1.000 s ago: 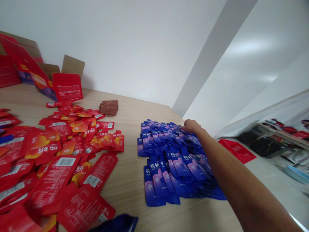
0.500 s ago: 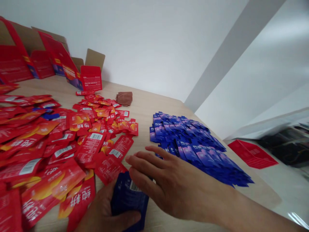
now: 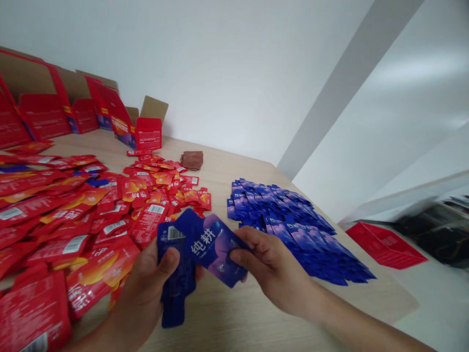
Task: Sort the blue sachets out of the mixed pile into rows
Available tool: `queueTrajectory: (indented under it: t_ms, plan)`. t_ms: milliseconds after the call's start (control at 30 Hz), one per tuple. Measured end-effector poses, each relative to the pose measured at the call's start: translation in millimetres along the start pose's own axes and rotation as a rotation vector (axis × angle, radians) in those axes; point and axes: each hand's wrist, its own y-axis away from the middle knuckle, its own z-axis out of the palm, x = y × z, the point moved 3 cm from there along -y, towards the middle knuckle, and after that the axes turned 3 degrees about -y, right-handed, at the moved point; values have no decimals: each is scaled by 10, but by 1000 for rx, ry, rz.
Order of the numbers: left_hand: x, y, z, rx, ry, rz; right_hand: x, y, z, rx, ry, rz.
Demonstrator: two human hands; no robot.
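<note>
My left hand [image 3: 146,278] is closed around blue sachets [image 3: 176,274], their barcode side up and the thumb pressed on top. How many it holds I cannot tell. Between thumb and fingers, my right hand [image 3: 269,259] pinches a blue sachet [image 3: 219,248] with its purple printed front showing. That sachet tilts and overlaps the top of the ones in my left hand. Just beyond my right hand lies a spread of blue sachets [image 3: 293,220] in overlapping rows. A heap of red sachets [image 3: 110,195] covers the table left of my left hand.
Open red cartons [image 3: 44,115] stand along the wall at the back left, a smaller one [image 3: 148,132] at their right end. A folded brown cloth [image 3: 192,160] lies on the wooden table [image 3: 216,168]. Past the table's right edge is a red box [image 3: 386,244].
My right hand, spread over the blue sachets before, now pinches one by its right end. My left hand has risen with its sachets. The camera view has shifted slightly.
</note>
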Motion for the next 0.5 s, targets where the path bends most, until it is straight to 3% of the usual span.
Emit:
queueTrajectory:
  t_ms: [67,167,233,333,500]
  plan:
    - [-11,13,-8,17,-62,13,72,31,126,-59,-163,120]
    - [-113,19,-50,91,-165,-37,57,60,241,-22,24,146]
    - [-185,-12,-106,131,-207,-46,-7,70,277,59,326,85]
    - [-270,-103,-215,169,-230,-46,-60,70,378,45,704,-76]
    - [-353,-194,-272,198,-209,-105,21,46,452,81,943,-255]
